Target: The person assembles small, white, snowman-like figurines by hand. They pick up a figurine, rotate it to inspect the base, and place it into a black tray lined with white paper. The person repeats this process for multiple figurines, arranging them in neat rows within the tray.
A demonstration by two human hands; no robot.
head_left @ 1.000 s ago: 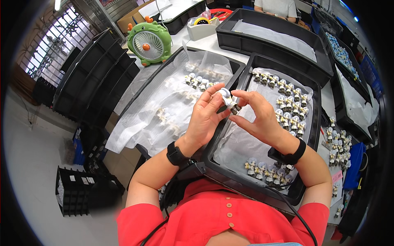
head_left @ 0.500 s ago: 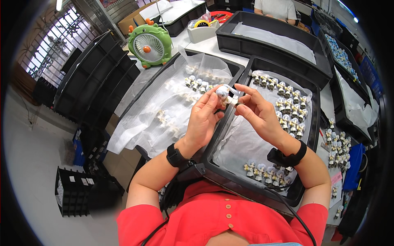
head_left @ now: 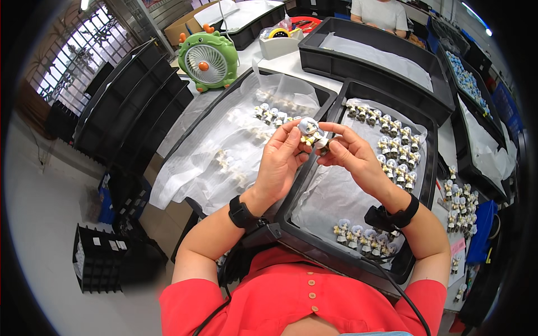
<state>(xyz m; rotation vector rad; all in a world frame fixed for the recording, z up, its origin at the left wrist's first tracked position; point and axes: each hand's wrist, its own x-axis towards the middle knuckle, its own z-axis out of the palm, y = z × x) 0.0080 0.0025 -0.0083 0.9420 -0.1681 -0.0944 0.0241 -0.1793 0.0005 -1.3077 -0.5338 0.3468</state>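
Note:
Between my two hands is a small figurine (head_left: 311, 130) with pale grey-blue hair, a white outfit and a dark base. It is tilted, head toward the upper left. My left hand (head_left: 282, 159) pinches it by the head side, and the fingers of my right hand (head_left: 354, 155) close on its lower part. Below and right of the hands lies a black tray (head_left: 291, 210) lined with white sheet, where similar figurines (head_left: 400, 148) stand in rows at the far right and more figurines (head_left: 367, 238) cluster at the near edge. Another black tray (head_left: 322, 95) on the left has figurines partly under a thin white sheet (head_left: 196, 162).
A green animal-shaped fan (head_left: 208, 60) stands at the back left, near a grey tape dispenser (head_left: 280, 45). Behind sits a lined black tray (head_left: 370, 70). Loose figurines (head_left: 462, 204) crowd the table at right. Stacked black crates (head_left: 131, 103) rise at left. A person (head_left: 380, 15) sits across.
The figurine has been turned in my fingers, so its face and front now show more. My right fingers have shifted down along its lower part.

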